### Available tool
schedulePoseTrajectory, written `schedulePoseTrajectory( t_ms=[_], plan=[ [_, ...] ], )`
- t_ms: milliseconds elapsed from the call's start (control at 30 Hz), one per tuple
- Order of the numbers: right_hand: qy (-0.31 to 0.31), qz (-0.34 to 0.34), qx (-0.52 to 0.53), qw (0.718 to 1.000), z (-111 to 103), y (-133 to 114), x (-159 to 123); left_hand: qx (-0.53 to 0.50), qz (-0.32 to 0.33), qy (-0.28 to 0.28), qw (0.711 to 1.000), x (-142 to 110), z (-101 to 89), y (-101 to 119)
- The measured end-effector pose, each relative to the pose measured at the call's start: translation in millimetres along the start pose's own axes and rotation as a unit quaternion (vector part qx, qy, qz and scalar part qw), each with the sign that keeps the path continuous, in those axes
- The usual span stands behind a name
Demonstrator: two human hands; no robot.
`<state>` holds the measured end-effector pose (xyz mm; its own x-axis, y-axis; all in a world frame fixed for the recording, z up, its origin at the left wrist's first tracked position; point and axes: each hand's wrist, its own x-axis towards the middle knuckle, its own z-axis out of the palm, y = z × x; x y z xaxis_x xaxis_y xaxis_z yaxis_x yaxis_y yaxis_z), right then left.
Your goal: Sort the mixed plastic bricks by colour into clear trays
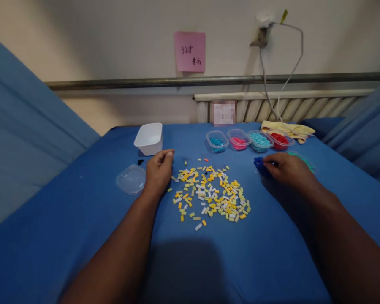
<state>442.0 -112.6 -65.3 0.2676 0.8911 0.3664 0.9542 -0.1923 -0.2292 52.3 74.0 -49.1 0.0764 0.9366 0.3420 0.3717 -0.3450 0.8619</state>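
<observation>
My left hand [159,169] rests at the left edge of a loose spread of small building bricks [210,195], yellow, pale green and white. Its fingers are curled together, and whatever they may hold is hidden. Over on the right, my right hand [286,168] is at a clear tub of dark blue bricks [261,167], thumb and fingers pinched above its contents. Anything in that pinch is too small to make out. Partly behind the right hand shows a container of green pieces [301,159].
Along the back stand clear tubs of teal [217,143], pink [239,142], light blue [259,140] and red bricks [279,140]. A white box [149,139] and a clear lid [131,180] lie left. A yellow cloth [299,131] lies back right; blue curtains [28,109] flank the table.
</observation>
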Motion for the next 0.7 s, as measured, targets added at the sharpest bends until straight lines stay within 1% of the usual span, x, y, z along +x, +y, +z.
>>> schedulePoseTrajectory(
  t_ms=[67, 133, 167, 233, 300, 367, 400, 467, 500, 533, 600, 667, 700],
  plan=[
    [0.027, -0.021, 0.039, 0.999, -0.3, -9.8, -0.1, -0.021, -0.015, -0.036, 0.999, -4.1, 1.6, 2.3],
    [0.045, -0.064, 0.103, 0.992, 1.8, -30.6, -3.1, -0.028, -0.030, -0.071, 0.997, -11.4, 6.3, 6.6],
    [0.044, -0.090, 0.137, 0.985, 4.5, -43.8, -6.1, -0.033, -0.039, -0.091, 0.995, -15.7, 9.9, 9.0],
    [0.016, -0.128, 0.196, 0.972, 13.2, -70.7, -14.5, -0.060, -0.053, -0.129, 0.988, -24.1, 18.0, 13.9],
    [-0.065, -0.150, 0.224, 0.961, 25.0, -91.0, -22.4, -0.100, -0.053, -0.160, 0.981, -29.5, 24.2, 17.9],
    [-0.129, -0.144, 0.231, 0.954, 37.2, -100.8, -25.8, -0.103, -0.021, -0.160, 0.981, -30.4, 25.5, 19.5],
    [-0.143, -0.132, 0.229, 0.954, 42.8, -102.5, -25.1, -0.081, 0.007, -0.152, 0.985, -29.2, 24.4, 19.2],
    [-0.146, -0.106, 0.220, 0.959, 51.9, -103.8, -19.9, 0.003, 0.057, -0.152, 0.987, -25.6, 20.4, 16.7],
    [-0.142, -0.098, 0.214, 0.961, 55.3, -105.0, -16.5, 0.052, 0.070, -0.166, 0.982, -24.1, 18.7, 15.0],
    [-0.140, -0.094, 0.210, 0.963, 57.6, -107.5, -13.5, 0.097, 0.076, -0.192, 0.974, -23.3, 17.5, 13.6],
    [-0.147, -0.101, 0.209, 0.962, 59.1, -116.5, -10.5, 0.145, 0.082, -0.258, 0.952, -24.7, 17.7, 12.8],
    [-0.164, -0.122, 0.234, 0.951, 56.6, -128.5, -12.0, 0.115, 0.102, -0.314, 0.937, -29.4, 20.1, 15.3],
    [-0.172, -0.135, 0.256, 0.942, 54.6, -134.3, -13.4, 0.083, 0.111, -0.326, 0.935, -32.2, 21.5, 17.4]
  ],
)
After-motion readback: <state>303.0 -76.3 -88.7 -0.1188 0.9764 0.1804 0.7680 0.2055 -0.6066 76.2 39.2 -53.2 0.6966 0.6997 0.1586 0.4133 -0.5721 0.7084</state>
